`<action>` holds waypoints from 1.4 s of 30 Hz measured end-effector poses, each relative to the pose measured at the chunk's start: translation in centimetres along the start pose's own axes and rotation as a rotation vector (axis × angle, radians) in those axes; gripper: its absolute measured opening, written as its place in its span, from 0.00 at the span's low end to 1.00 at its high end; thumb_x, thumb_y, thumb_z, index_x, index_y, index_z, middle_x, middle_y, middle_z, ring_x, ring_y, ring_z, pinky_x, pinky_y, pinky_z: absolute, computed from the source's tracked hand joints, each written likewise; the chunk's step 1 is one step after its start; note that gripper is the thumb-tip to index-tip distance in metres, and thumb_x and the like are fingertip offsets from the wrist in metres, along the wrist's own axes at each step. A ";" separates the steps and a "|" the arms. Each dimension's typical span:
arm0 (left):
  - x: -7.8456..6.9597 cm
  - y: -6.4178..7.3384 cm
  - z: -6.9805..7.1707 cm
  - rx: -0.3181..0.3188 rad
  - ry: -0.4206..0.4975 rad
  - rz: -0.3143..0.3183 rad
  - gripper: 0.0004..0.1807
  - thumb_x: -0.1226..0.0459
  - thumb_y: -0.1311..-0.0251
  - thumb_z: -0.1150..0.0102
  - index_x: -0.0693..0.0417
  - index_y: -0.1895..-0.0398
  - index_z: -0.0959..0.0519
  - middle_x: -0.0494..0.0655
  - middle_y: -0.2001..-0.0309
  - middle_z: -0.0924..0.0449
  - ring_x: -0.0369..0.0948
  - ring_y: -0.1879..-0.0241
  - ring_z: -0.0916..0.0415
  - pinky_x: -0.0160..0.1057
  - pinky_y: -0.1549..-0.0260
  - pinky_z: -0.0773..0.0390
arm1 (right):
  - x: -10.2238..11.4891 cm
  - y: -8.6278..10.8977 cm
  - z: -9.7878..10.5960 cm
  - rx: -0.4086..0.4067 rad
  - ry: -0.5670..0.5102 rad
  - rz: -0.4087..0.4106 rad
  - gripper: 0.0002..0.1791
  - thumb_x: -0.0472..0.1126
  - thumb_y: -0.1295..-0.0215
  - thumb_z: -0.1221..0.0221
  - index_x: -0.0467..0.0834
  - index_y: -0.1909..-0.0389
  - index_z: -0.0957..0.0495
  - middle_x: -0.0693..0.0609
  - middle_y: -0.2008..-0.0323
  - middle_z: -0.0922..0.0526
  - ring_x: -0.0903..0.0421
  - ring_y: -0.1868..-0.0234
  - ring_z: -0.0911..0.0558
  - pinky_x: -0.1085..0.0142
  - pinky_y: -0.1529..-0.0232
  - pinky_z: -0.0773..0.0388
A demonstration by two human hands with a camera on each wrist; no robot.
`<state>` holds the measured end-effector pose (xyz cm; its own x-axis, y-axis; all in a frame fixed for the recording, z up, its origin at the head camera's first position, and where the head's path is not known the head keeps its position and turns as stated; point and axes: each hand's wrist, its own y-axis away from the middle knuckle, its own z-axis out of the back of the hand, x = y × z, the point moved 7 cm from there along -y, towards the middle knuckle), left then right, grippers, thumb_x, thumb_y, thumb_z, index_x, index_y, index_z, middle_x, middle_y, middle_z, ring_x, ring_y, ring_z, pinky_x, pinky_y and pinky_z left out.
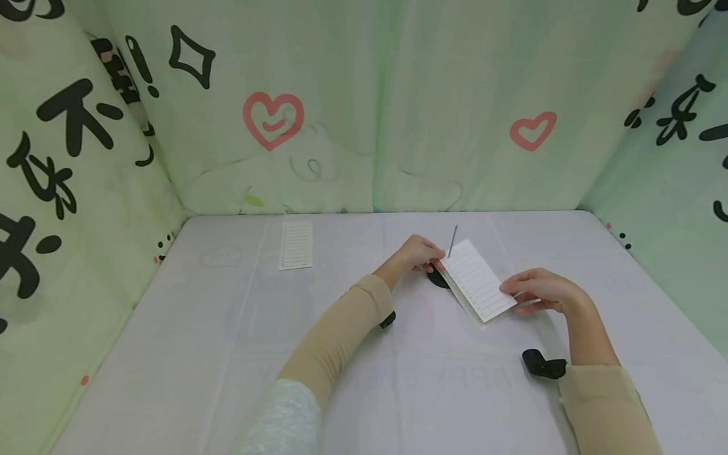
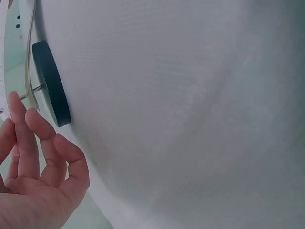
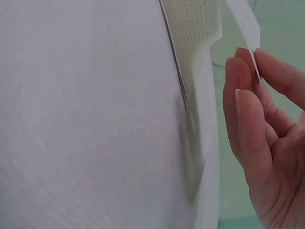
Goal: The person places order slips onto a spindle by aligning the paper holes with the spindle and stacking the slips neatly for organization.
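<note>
A paper spike has a round black base (image 2: 51, 86) and a thin metal rod (image 1: 453, 240) that stands up past the paper. My left hand (image 1: 418, 253) pinches the upper left corner of a white lined sheet (image 1: 478, 278), right by the rod. At the sheet's lower right corner, my right hand (image 1: 543, 291) grips the edge between thumb and fingers. Below this top sheet, more lined paper (image 3: 195, 28) shows in the right wrist view, separated from it by a gap. The rod passes through the lower paper (image 2: 29, 62) in the left wrist view, just above the base.
Another lined sheet (image 1: 296, 246) lies flat toward the back left of the white-covered table (image 1: 256, 366). Green printed curtains (image 1: 341, 126) enclose the table at the back and sides. A black wrist device (image 1: 543, 364) sticks out beside the right cuff.
</note>
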<state>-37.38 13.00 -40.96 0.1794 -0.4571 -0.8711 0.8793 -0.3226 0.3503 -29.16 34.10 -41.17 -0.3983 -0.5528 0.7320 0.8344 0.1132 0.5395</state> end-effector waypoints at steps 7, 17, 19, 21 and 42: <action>0.5 -0.1 -0.3 0.028 -0.041 0.020 0.08 0.62 0.41 0.42 0.59 0.69 0.18 0.49 0.76 0.18 0.36 0.86 0.33 0.31 0.84 0.42 | -0.2 -0.3 -0.4 0.029 0.012 -0.014 0.20 0.44 0.40 0.42 0.33 0.53 0.25 0.55 0.70 0.20 0.59 0.69 0.22 0.65 0.67 0.22; 1.1 -1.0 -0.7 0.029 -0.056 0.067 0.07 0.63 0.42 0.41 0.58 0.74 0.19 0.44 0.85 0.23 0.36 0.89 0.34 0.30 0.88 0.43 | -0.9 -1.0 -0.6 0.044 0.029 -0.035 0.16 0.43 0.40 0.41 0.35 0.57 0.22 0.53 0.73 0.19 0.58 0.71 0.21 0.65 0.69 0.21; 1.3 -1.3 -0.8 0.030 -0.065 0.074 0.07 0.63 0.43 0.40 0.57 0.74 0.18 0.43 0.86 0.23 0.36 0.89 0.34 0.30 0.89 0.43 | -1.0 -1.1 -0.6 0.043 0.040 -0.039 0.16 0.43 0.40 0.41 0.35 0.57 0.22 0.52 0.73 0.19 0.58 0.72 0.21 0.65 0.69 0.21; 1.5 -1.7 -0.9 0.033 -0.076 0.080 0.07 0.63 0.43 0.40 0.57 0.73 0.18 0.43 0.87 0.24 0.36 0.90 0.34 0.29 0.89 0.43 | -1.1 -1.3 -0.6 0.040 0.052 -0.042 0.17 0.44 0.41 0.41 0.35 0.58 0.22 0.52 0.73 0.19 0.58 0.72 0.20 0.65 0.69 0.21; 1.7 -2.0 -1.1 0.047 -0.094 0.087 0.08 0.64 0.43 0.40 0.61 0.66 0.17 0.43 0.88 0.25 0.35 0.92 0.35 0.28 0.91 0.41 | -1.2 -1.3 -1.0 0.035 0.108 -0.044 0.16 0.42 0.40 0.41 0.33 0.59 0.23 0.53 0.75 0.19 0.59 0.74 0.21 0.66 0.70 0.22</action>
<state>-38.34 13.81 -43.50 0.2101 -0.5600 -0.8015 0.8401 -0.3160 0.4410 -29.42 33.79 -43.14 -0.3889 -0.6435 0.6593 0.8026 0.1148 0.5854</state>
